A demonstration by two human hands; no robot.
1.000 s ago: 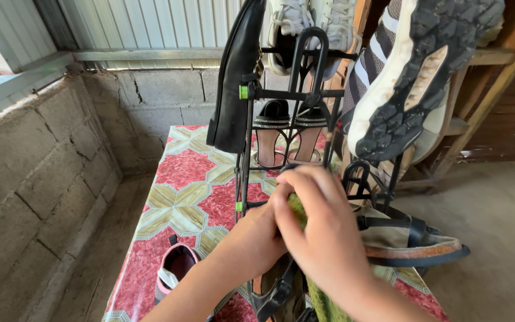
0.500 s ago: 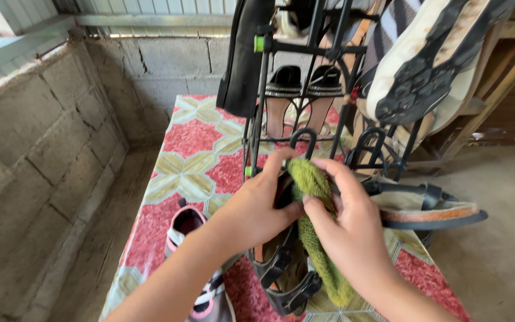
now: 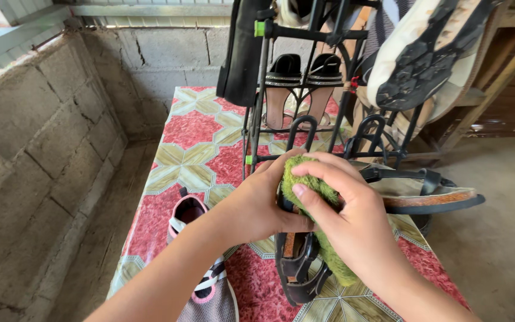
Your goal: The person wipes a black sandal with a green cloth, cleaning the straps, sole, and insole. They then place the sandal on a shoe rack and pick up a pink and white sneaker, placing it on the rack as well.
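Since half a second ago both hands dropped lower: left hand (image 3: 263, 206) grips the black sandal (image 3: 298, 262), right hand (image 3: 344, 209) presses the green cloth (image 3: 323, 238) on it, wiping seemingly unfinished.

The fuzzy cloth (image 3: 311, 185) under the fingers (image 3: 323, 179) is a mossy yellow-green, and the sandal (image 3: 296, 268) just below them is black with a tan-brown footbed. Left of the fingers there's a pink and white shoe (image 3: 195, 238) with black stripes. The worktop (image 3: 192, 137) has a red and cream geometric tile pattern with green edging. Above the fingers, the rack (image 3: 305, 89) is black with bright green joints.
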